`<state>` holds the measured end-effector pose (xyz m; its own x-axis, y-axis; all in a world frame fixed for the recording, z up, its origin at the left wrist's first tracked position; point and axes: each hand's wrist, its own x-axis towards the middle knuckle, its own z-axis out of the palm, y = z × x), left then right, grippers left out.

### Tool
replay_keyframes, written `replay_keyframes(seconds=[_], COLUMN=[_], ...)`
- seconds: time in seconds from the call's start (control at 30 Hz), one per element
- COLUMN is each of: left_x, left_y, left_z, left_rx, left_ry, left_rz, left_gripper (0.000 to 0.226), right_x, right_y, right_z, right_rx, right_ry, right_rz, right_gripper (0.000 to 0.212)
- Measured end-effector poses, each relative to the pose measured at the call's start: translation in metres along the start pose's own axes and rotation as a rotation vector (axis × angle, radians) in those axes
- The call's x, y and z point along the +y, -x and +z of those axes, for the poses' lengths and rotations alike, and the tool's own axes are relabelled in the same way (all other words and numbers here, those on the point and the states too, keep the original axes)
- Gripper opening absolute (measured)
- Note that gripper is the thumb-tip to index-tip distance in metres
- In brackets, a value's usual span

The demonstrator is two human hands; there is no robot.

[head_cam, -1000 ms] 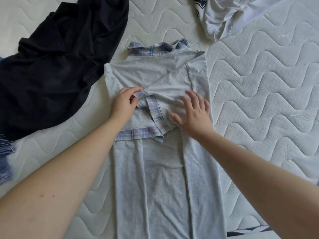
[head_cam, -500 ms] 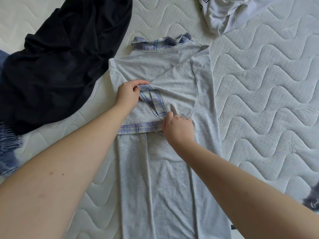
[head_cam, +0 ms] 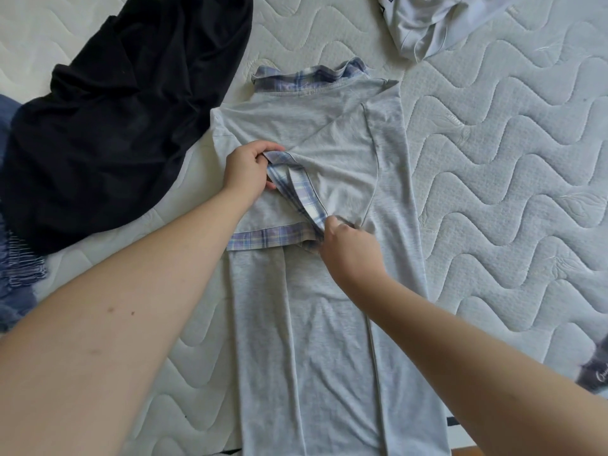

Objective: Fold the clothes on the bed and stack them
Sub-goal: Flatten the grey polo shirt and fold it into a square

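Note:
A light grey shirt with a plaid collar lies lengthwise in the middle of the bed, both sides folded inward. Its sleeves cross over the chest, each ending in a plaid cuff. My left hand pinches the upper end of the right sleeve's cuff. My right hand pinches the lower end of that same cuff, which is stretched diagonally between the two hands and lifted slightly off the shirt.
A black garment sprawls at the upper left beside the shirt. A white garment is bunched at the top right. Blue striped fabric lies at the left edge, dark fabric at the right edge. The quilted white mattress surrounds everything.
My right hand went from lying flat on the shirt to pinching the cuff's lower end. My left hand closed on the cuff's upper end, and the cuff is now pulled taut.

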<state>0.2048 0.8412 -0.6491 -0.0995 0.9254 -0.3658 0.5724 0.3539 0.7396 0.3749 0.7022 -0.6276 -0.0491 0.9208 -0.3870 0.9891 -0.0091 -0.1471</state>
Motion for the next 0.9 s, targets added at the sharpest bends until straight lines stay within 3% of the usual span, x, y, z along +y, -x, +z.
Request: replay_keyframes(seconds=[0.13,0.27,0.4,0.53,0.7,0.9], left_x=[0.004,0.003,-0.001,-0.001,0.006,0.010], left_y=[0.002,0.008,0.015,0.016,0.016,0.023], left_z=[0.003,0.009,0.012,0.014,0.016,0.012], left_rx=[0.003,-0.143,-0.134,-0.068,-0.015,-0.041], left_ry=[0.007,0.011,0.074,0.082,0.146,0.203], left_rz=[-0.014,-0.082,-0.050,0.005,-0.063,-0.184], left_gripper=[0.039,0.032,0.036,0.036,0.042,0.028], right_x=[0.003,0.002,0.001,0.005,0.010,0.012], right_y=[0.008,0.000,-0.005,0.004,0.030,0.037], right_z=[0.007,0.013,0.013,0.005,-0.007,0.000], right_rx=[-0.009,-0.050,-0.149,-0.097,-0.023,-0.085], right_ry=[-0.137,-0.327,-0.292,-0.250,-0.171,-0.150], right_rz=[0.028,0.213,0.238,0.201,0.197,0.153], right_gripper=[0.016,0.017,0.019,0.019,0.019,0.016])
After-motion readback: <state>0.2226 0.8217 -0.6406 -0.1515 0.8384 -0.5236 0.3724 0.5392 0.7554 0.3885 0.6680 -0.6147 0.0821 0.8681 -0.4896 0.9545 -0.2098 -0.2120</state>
